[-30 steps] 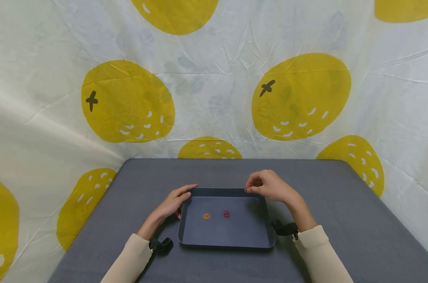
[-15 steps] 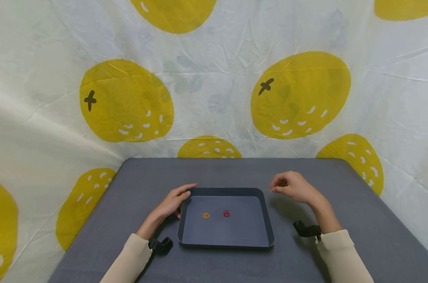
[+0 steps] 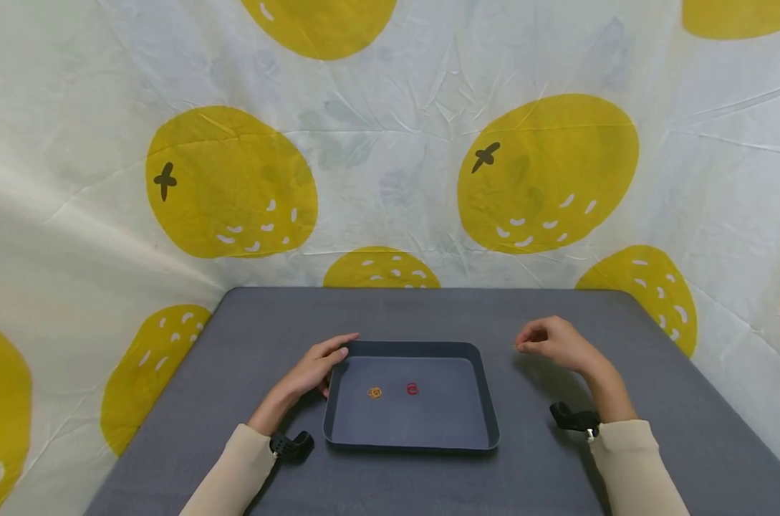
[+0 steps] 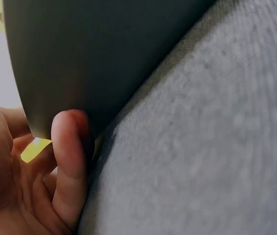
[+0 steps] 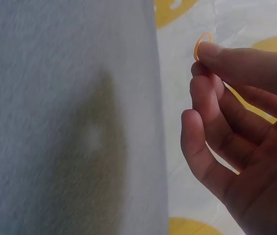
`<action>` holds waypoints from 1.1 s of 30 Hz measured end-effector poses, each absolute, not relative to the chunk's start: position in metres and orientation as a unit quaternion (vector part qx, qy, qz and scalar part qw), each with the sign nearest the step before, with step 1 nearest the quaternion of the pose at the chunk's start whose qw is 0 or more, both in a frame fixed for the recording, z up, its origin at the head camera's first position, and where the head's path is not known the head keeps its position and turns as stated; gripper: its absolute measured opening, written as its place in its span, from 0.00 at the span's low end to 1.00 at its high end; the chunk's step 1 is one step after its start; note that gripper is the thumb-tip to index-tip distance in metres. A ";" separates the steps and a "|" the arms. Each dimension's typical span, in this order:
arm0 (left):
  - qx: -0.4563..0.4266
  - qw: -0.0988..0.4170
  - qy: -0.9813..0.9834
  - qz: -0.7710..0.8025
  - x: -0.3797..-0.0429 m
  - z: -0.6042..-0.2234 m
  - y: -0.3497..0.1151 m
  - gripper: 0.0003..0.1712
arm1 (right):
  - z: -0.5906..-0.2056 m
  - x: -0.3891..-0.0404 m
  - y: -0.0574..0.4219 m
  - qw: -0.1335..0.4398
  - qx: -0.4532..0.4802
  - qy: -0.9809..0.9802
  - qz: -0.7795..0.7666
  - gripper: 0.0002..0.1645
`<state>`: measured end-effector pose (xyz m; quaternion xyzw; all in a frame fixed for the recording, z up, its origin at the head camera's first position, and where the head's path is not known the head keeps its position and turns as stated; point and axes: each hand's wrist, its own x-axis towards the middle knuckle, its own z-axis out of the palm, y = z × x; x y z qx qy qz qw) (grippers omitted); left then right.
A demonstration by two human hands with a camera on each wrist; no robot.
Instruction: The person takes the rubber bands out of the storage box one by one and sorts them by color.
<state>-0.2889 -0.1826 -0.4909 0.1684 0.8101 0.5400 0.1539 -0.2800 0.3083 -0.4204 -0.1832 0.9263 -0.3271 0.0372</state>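
Note:
A dark grey rectangular tray (image 3: 431,424) lies on the table. My left hand (image 3: 312,368) holds its far left corner, thumb at the rim; in the left wrist view, curled fingers (image 4: 69,152) press the outer wall (image 4: 94,54). A small clump of orange rubber bands (image 3: 374,393) sits inside the tray, left of centre. Red rubber bands (image 3: 412,388) lie to their right. Off the tray's right side, my right hand (image 3: 560,347) hovers above the table. Between its thumb and forefinger it pinches one thin orange rubber band (image 5: 196,50), clearest in the right wrist view.
The grey cloth-covered table (image 3: 396,484) spreads out around the tray. A white curtain (image 3: 390,179) printed with yellow fruit hangs behind the table's far edge and down both sides. Each wrist wears a black camera mount (image 3: 573,417).
My right hand has travelled rightward from over the tray's far right corner to above the bare tabletop, pinching the orange band. The left hand and the tray stay in place.

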 end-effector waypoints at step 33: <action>0.181 0.169 0.823 0.511 -0.286 -0.488 -0.187 0.30 | -0.444 -0.290 0.328 0.070 -0.163 0.918 -0.354 0.05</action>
